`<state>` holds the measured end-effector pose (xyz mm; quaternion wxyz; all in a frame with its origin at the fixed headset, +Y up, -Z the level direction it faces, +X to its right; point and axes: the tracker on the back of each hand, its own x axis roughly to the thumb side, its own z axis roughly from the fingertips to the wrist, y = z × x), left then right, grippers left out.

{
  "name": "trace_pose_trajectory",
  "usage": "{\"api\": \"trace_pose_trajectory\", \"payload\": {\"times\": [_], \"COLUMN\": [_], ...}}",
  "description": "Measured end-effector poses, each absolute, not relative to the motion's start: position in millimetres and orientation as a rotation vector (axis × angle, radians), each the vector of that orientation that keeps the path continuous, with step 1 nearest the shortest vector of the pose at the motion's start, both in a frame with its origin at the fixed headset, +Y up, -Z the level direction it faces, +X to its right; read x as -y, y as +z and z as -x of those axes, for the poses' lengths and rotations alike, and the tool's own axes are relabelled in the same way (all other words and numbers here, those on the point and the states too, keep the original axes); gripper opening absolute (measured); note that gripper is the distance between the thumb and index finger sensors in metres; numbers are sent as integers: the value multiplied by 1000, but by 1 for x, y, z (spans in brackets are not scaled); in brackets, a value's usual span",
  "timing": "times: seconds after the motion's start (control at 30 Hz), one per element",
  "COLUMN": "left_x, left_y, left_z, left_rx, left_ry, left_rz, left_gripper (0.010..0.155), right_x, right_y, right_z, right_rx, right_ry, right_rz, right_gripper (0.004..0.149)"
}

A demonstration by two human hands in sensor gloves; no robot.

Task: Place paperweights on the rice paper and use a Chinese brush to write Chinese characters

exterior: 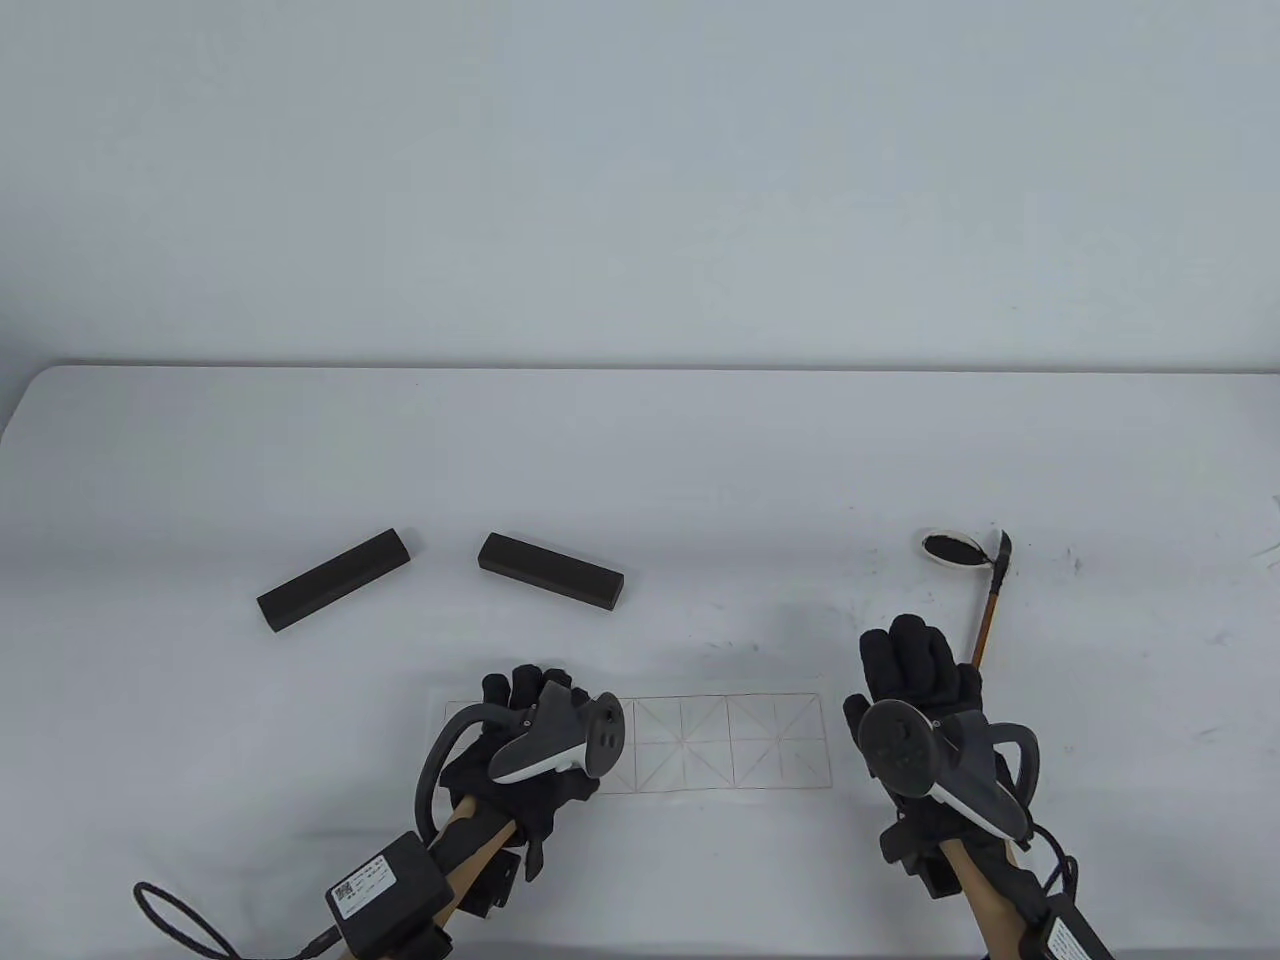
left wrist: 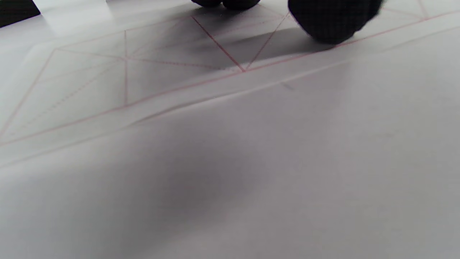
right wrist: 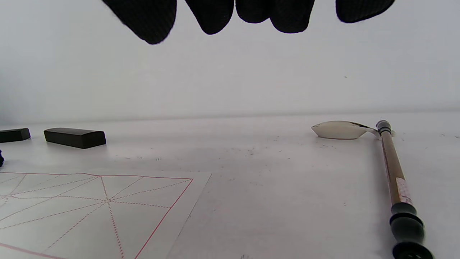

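Note:
Two dark rectangular paperweights lie on the white table, one at the left (exterior: 335, 580) and one nearer the middle (exterior: 550, 572), both beyond the paper. The rice paper (exterior: 730, 740) with its red grid lies flat near the front edge. My left hand (exterior: 525, 690) rests on the paper's left end, its fingertips (left wrist: 330, 21) touching the sheet. My right hand (exterior: 915, 655) hovers just right of the paper with straight fingers (right wrist: 215, 14) and holds nothing. The brush (exterior: 990, 610) lies beyond it, its tip at a small ink dish (exterior: 950, 548).
Small ink specks mark the table around the dish (right wrist: 339, 130) and the brush (right wrist: 393, 172). The nearer paperweight (right wrist: 74, 137) shows far left in the right wrist view. The table's far edge meets a plain white wall.

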<state>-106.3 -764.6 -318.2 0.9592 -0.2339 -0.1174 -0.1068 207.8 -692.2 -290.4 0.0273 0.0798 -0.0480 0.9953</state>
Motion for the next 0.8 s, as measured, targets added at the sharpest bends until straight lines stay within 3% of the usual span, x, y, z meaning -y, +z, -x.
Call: {"api": "trace_pose_trajectory", "payload": {"times": [0.8], "left_x": [762], "left_y": [-317], "left_z": [111], "left_rx": [244], "left_ry": [-188], "left_rz": [470], "left_gripper": [88], "right_x": [693], "right_y": [-291], "right_z": [-207], "right_rx": [115], "right_ry": [3085], "right_rz": [-242], "right_gripper": [65]}}
